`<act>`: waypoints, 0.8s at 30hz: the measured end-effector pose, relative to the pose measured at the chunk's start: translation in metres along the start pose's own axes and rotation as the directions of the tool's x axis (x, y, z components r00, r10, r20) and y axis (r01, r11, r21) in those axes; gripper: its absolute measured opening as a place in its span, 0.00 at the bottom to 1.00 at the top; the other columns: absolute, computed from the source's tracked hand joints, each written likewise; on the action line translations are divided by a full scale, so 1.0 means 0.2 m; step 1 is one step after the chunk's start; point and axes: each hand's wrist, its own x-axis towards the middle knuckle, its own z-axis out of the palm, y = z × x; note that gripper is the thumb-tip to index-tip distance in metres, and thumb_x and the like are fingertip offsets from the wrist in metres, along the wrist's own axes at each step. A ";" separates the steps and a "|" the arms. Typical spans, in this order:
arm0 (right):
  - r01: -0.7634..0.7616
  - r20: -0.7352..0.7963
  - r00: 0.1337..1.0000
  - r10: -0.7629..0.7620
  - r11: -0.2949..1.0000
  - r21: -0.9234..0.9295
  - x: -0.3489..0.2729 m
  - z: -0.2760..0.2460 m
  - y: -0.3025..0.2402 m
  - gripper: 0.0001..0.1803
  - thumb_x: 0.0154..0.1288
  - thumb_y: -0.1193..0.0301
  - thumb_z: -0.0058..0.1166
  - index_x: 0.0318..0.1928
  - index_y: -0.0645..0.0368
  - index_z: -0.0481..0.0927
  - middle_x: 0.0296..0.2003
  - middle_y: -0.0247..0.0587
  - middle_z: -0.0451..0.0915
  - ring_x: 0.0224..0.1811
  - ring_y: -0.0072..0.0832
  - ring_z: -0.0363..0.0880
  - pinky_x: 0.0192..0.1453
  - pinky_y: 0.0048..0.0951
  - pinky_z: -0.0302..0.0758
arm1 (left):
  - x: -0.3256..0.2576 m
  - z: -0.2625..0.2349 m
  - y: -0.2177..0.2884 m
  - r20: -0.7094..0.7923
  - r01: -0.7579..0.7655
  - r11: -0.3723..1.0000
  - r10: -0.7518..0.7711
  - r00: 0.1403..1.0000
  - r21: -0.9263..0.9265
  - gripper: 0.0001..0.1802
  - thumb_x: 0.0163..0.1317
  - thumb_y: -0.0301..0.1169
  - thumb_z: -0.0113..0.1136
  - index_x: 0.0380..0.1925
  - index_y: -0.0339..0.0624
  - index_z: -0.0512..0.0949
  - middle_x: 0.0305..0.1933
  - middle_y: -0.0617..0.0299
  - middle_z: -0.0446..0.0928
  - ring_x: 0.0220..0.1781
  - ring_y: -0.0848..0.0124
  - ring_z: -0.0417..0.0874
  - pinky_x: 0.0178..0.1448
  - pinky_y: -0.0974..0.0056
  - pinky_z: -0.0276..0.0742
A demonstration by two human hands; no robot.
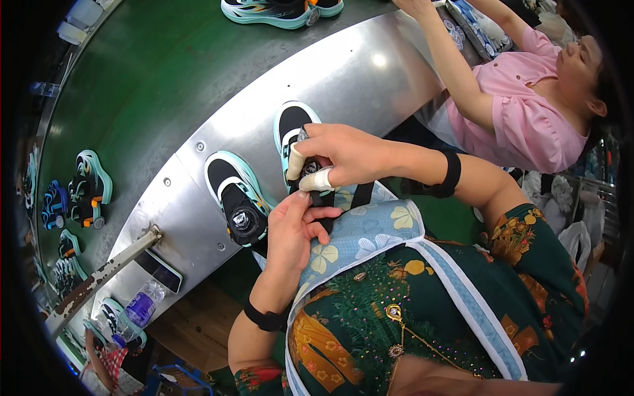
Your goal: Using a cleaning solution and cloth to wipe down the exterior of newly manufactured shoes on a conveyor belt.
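Note:
Two black, white and mint sneakers stand side by side on the metal table edge before me. The left sneaker (232,188) has a glossy dark round piece at its ankle end and is touched by neither hand. Over the ankle end of the right sneaker (288,122) bends my right hand (340,155), its fingers curled and pale covers on two of them. Just below, my left hand (294,228) is closed with thumb and index fingertip pressed together, meeting the right fingertips. Whatever lies between the fingers is too small or hidden to make out.
A green conveyor belt (152,72) curves past, carrying more sneakers (264,13) at the far side and several at left. A phone (160,270), a purple-labelled bottle (140,307) and a worn metal bar (99,280) are at left. A co-worker in pink (522,99) sits at right.

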 end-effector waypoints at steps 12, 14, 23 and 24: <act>-0.081 0.120 0.991 0.060 0.980 0.179 -0.03 -0.10 0.01 0.22 0.57 0.72 0.62 0.54 0.52 0.79 0.32 0.43 0.72 0.33 0.34 0.73 0.40 0.33 0.71 | 0.01 0.00 0.02 -0.007 0.013 1.000 -0.013 1.000 -0.010 0.17 0.72 0.38 0.48 0.43 0.31 0.75 0.40 0.53 0.79 0.40 0.63 0.86 0.18 0.69 0.78; -0.004 0.077 0.997 -0.007 0.990 0.138 -0.07 -0.09 0.03 0.24 0.57 0.73 0.62 0.57 0.52 0.78 0.32 0.44 0.71 0.34 0.36 0.73 0.41 0.34 0.72 | 0.01 0.00 0.02 -0.003 0.014 1.000 -0.014 1.000 -0.015 0.18 0.72 0.38 0.48 0.43 0.31 0.75 0.40 0.53 0.79 0.40 0.63 0.86 0.18 0.69 0.78; 0.153 0.002 0.986 -0.165 0.908 -0.390 -0.08 -0.02 0.00 0.26 0.58 0.70 0.60 0.59 0.50 0.77 0.26 0.42 0.70 0.35 0.38 0.73 0.40 0.36 0.71 | -0.04 0.01 0.04 -0.037 0.005 1.000 -0.004 0.999 0.016 0.19 0.73 0.39 0.46 0.44 0.30 0.74 0.40 0.51 0.80 0.36 0.67 0.85 0.22 0.71 0.77; 0.073 0.144 0.989 -0.033 0.956 -0.286 -0.04 -0.11 -0.01 0.25 0.57 0.68 0.61 0.58 0.50 0.79 0.30 0.44 0.76 0.38 0.39 0.76 0.43 0.37 0.73 | -0.08 0.02 0.06 -0.009 0.007 0.996 -0.006 1.000 0.085 0.20 0.73 0.40 0.46 0.45 0.29 0.74 0.42 0.51 0.80 0.37 0.67 0.85 0.25 0.70 0.77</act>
